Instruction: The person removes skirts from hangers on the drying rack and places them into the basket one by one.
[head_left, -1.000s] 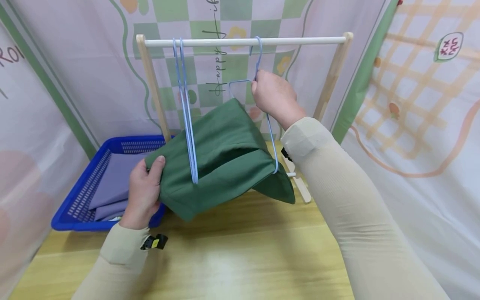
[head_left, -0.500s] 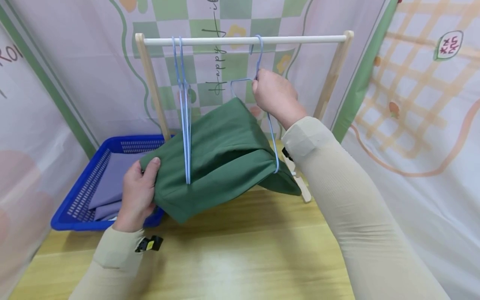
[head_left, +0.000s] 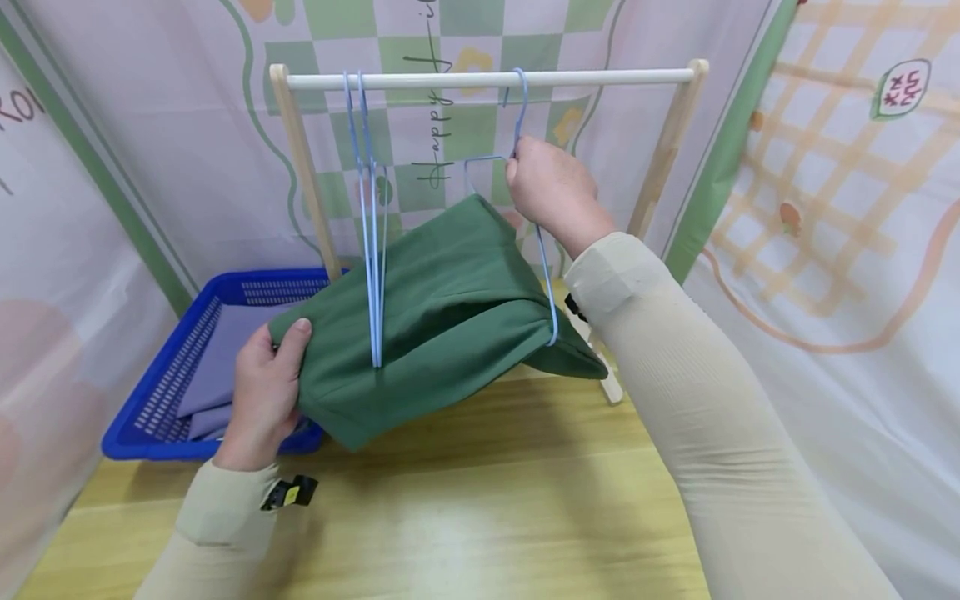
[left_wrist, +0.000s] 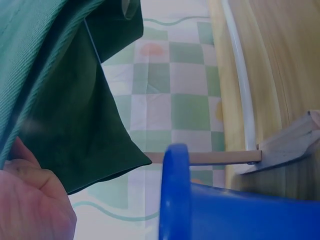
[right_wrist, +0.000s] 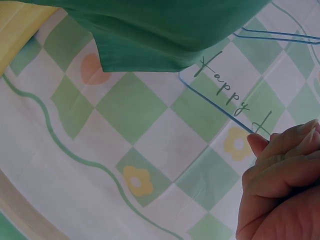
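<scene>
A folded piece of green cloth [head_left: 442, 275] hangs through a blue wire hanger [head_left: 548, 275], draped over its lower bar. My right hand [head_left: 555, 187] grips this hanger just below the hook, and the hook sits over the white rail [head_left: 600, 78]. At the cloth's left end, my left hand [head_left: 266, 383] pinches the edge, thumb on top. Seen from the left wrist, the green cloth [left_wrist: 70, 125] hangs down past the fingers. In the right wrist view the hanger's thin shoulder [right_wrist: 215, 104] runs from the right hand [right_wrist: 285, 185] to the cloth.
Two more blue hangers [head_left: 372, 275] hang on the rail's left part, in front of the green cloth. Behind the left hand stands a blue basket [head_left: 168, 452] with folded purple cloth [head_left: 225, 354]. Wooden posts [head_left: 667, 150] carry the rail over the wooden table [head_left: 465, 500].
My left hand has moved left and slightly down, drawing the green cloth's left end with it. The two other hangers have swung slightly. My right hand stays nearly still on its hanger.
</scene>
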